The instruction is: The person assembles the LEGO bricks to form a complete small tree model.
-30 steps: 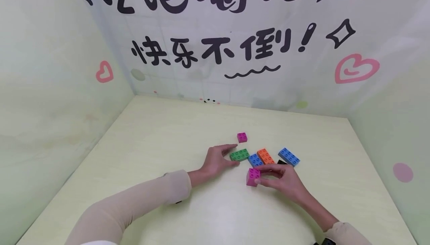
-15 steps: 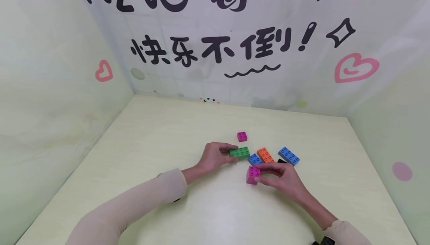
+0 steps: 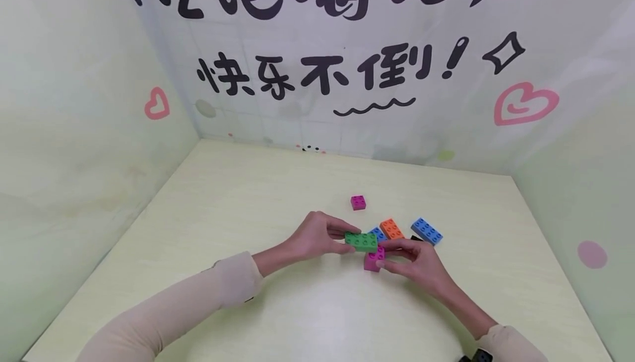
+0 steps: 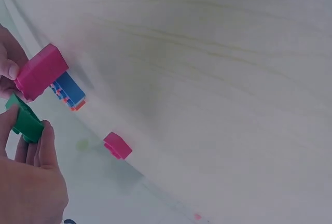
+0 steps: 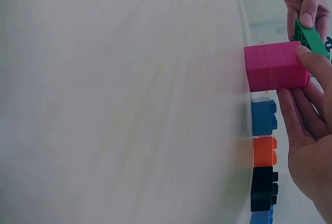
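My left hand [image 3: 317,236] pinches a green toy building brick [image 3: 361,242], thumb on its near side and fingers behind. The brick overlaps the top of a pink brick stack [image 3: 372,263] in the head view, its right end over the studs. From the right, my right hand [image 3: 421,265] grips that stack between thumb and fingers, keeping it upright. Seams between pink bricks [image 5: 275,67] show in the right wrist view. The left wrist view has the green brick [image 4: 26,123] tilted, close beside the stack's studded end [image 4: 42,73].
Behind the hands lie a blue brick [image 3: 378,233], an orange brick [image 3: 392,228], a partly hidden black brick [image 3: 416,238] and another blue brick [image 3: 427,231]. Farther back sits a small pink brick [image 3: 358,203]. Printed walls [image 3: 278,125] enclose the pale table [image 3: 238,185].
My left hand has closed its fingers on the green brick and brought it rightward and nearer, up to the pink stack. My right hand and the stack stay nearly still.
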Motion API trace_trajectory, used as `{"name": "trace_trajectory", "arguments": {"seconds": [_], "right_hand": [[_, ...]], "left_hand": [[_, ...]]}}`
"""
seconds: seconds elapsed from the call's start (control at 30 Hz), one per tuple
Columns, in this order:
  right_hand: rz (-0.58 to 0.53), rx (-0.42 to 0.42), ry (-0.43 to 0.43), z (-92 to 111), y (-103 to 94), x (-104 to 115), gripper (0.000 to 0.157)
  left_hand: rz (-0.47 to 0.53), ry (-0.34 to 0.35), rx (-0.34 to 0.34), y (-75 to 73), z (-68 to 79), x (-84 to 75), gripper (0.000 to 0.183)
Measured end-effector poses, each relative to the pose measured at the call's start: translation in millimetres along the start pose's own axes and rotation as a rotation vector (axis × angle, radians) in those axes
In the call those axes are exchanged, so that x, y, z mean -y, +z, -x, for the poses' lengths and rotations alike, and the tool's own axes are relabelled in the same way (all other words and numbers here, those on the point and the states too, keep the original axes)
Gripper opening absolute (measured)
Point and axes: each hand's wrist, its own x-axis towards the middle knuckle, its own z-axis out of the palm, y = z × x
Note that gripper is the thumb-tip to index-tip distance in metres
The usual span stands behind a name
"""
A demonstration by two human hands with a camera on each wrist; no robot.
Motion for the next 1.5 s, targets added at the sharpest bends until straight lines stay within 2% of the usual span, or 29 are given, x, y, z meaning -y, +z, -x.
{"name": "trace_trajectory", "arguments": {"seconds": [0.33,0.73,0.9,1.13,1.3,1.5], "right_hand": [[0.004,-0.011,0.0,2,3.1,0,0.039],[0.011,-0.024,-0.015,3,3.8,2,0.04],[0.031,-0.028,-0.047,2,4.0,3,0.04],[0.088,-0.035,-0.125,1,6.1,3,0.041],[0.149,-0.056,-0.132,1,7.4,5,0.04],[0.155,-0.067,-0.131,-1,8.1,6,0.037]], "left_hand": [[-0.081,0.048,0.018,3.1,3.1,-1.2,0.033],[-0.214,0.121,0.058,5.3,0.0,-12.6,0.034],[-0.27,0.146,0.071,5.0,-1.8,-15.3,0.034],[-0.314,0.141,0.108,2.8,-4.4,-16.8,0.035],[-0.359,0.15,0.139,0.3,-7.2,-18.9,0.035],[-0.401,0.185,0.154,-2.1,-10.3,-18.8,0.035]]}}
